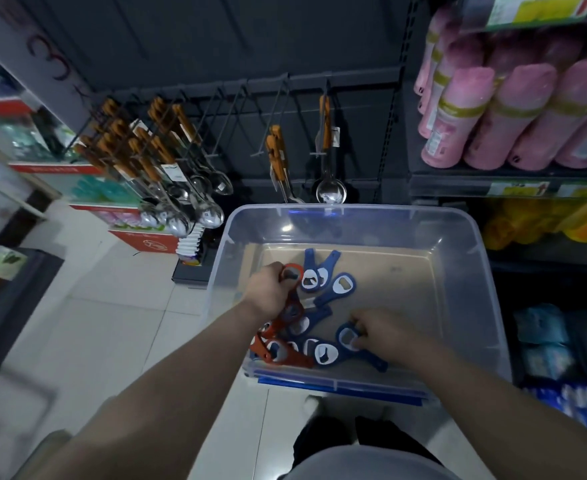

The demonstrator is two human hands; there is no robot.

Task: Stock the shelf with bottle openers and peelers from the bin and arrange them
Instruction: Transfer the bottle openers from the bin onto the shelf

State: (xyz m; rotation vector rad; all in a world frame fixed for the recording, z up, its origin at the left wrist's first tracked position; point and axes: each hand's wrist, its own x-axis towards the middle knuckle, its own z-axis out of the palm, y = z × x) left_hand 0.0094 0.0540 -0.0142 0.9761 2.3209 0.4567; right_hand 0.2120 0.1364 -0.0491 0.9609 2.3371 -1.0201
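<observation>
A clear plastic bin (pixel 465 244) stands on the floor below me, with several blue and red bottle openers lying in its near left part. My left hand (pixel 267 289) is inside the bin and grips a red bottle opener (pixel 292 271) by its ring end. My right hand (pixel 380 329) pinches a blue bottle opener (pixel 346 336) at its head. Loose blue openers (pixel 340 284) lie between and beyond both hands. Loose red openers (pixel 274 351) lie under my left forearm. I see no peelers.
A dark peg wall (pixel 236 109) faces me, with hooks holding wooden-handled spoons (pixel 167 161) and a ladle (pixel 330 188); some hooks are bare. Shelves of pink bottles (pixel 492 116) stand at the right. White floor tiles (pixel 118 323) lie at the left.
</observation>
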